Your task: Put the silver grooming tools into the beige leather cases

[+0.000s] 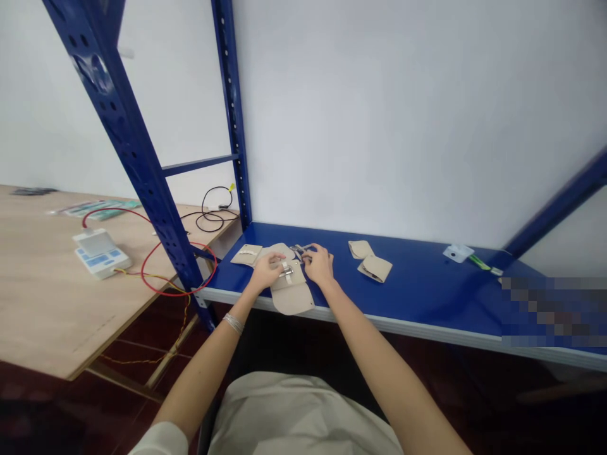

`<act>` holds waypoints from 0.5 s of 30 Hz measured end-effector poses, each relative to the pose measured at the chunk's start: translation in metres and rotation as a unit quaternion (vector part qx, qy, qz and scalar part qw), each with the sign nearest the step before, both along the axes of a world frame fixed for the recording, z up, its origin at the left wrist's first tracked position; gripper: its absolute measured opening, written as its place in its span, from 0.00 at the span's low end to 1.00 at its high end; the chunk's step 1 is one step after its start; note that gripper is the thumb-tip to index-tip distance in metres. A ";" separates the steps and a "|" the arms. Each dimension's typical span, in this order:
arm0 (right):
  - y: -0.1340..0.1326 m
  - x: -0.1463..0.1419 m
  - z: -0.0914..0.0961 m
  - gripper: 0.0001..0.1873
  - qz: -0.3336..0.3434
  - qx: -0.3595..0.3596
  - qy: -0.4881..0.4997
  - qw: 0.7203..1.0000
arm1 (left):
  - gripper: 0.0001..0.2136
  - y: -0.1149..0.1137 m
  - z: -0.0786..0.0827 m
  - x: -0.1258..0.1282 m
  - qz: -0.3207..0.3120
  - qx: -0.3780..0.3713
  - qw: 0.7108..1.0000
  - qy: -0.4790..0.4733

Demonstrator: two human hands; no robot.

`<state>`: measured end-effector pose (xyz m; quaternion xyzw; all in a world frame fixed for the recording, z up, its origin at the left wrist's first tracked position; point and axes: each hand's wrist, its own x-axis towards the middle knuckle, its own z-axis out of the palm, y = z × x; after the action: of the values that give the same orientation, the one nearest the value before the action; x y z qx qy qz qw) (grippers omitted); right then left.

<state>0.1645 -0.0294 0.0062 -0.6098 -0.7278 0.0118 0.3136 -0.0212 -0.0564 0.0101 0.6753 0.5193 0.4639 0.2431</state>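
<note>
An unfolded beige case [293, 298] lies on the blue shelf, its rounded flap over the front edge. A white strap crosses its middle, where a small shiny metal tool [287, 270] sits. My left hand [268, 272] is closed at the left side of the case, fingertips pinching at this tool. At the upper right of the case, my right hand [320, 261] curls its fingers over several slim metal tools [298, 251]; which one it grips is partly hidden. To the left lies another beige case [246, 254] with a white strap.
Two folded beige cases [375, 268] lie right of my hands. Farther right are a clear plastic piece [458, 253] and a green item [480, 262]. A blue upright post [142, 170] stands left, beside a wooden table [42, 284] with a white device [100, 253] and cables.
</note>
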 end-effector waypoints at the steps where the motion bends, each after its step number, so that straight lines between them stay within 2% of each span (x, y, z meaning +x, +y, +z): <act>1: 0.000 0.000 0.000 0.13 0.008 0.005 -0.008 1.000 | 0.14 0.000 0.000 0.000 -0.001 0.001 1.000 -0.001; 5: 0.002 -0.001 0.000 0.14 0.041 0.010 -0.037 0.998 | 0.14 0.000 0.001 0.000 -0.001 0.006 1.000 0.005; 11: 0.010 0.001 -0.004 0.11 0.005 -0.004 0.002 1.000 | 0.14 -0.003 0.004 0.000 0.003 0.002 1.000 0.013; 15: 0.011 0.001 -0.006 0.13 0.011 0.001 0.013 1.000 | 0.14 -0.003 0.004 0.001 0.002 0.002 1.000 0.009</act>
<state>0.1659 -0.0179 0.0003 -0.6013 -0.7303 0.0219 0.3234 -0.0205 -0.0599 0.0143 0.6790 0.5222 0.4591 0.2357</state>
